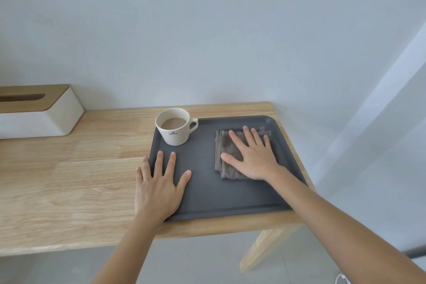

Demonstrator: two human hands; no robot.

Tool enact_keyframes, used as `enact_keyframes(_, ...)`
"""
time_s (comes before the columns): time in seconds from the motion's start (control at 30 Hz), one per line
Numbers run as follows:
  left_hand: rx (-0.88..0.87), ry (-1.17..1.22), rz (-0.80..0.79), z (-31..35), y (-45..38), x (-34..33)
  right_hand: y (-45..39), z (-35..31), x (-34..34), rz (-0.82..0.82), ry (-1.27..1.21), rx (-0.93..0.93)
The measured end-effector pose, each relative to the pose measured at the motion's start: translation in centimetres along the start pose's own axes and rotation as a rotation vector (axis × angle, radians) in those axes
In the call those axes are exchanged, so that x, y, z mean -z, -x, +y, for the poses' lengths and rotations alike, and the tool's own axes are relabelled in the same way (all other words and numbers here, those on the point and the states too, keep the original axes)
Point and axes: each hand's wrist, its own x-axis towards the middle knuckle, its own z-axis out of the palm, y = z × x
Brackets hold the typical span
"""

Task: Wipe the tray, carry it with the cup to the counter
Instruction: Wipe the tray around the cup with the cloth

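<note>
A dark grey tray lies at the right end of a wooden table. A white cup of milky brown drink stands in the tray's far left corner, handle pointing right. A folded grey-brown cloth lies on the tray's right half. My right hand rests flat on the cloth, fingers spread, pressing it against the tray. My left hand lies flat, fingers apart, across the tray's near left edge, partly on the table.
The wooden table stands against a pale wall, with its right edge just past the tray. A white tissue box with a wooden lid sits at the far left. A table leg and grey floor show below.
</note>
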Motion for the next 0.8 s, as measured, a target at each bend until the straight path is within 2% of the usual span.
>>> enact_keyframes(0.13,0.005,0.004,0.008,0.1,-0.1,0.0,4.7,-1.5,-1.4,0.009,-0.015,0.132)
enact_keyframes(0.23,-0.004,0.011,0.012,0.0,0.0,0.1,5.1,-1.1,-1.3,0.011,-0.015,0.127)
enact_keyframes(0.33,-0.013,0.021,0.009,-0.1,0.1,0.2,2.5,0.0,-0.6,0.018,-0.013,0.045)
enact_keyframes(0.47,-0.011,0.023,0.01,0.0,0.0,0.2,-2.5,1.0,0.0,0.057,-0.016,-0.187)
enact_keyframes(0.53,-0.008,0.013,0.006,0.0,0.0,0.1,-3.6,0.0,-0.1,0.058,-0.022,-0.241)
enact_keyframes(0.6,-0.002,0.009,0.004,0.0,0.0,0.0,-3.5,-1.7,-0.5,0.054,-0.029,-0.206)
enact_keyframes(0.8,0.001,0.033,0.008,0.1,0.0,0.0,0.9,-5.9,-2.3,0.049,-0.016,0.07)
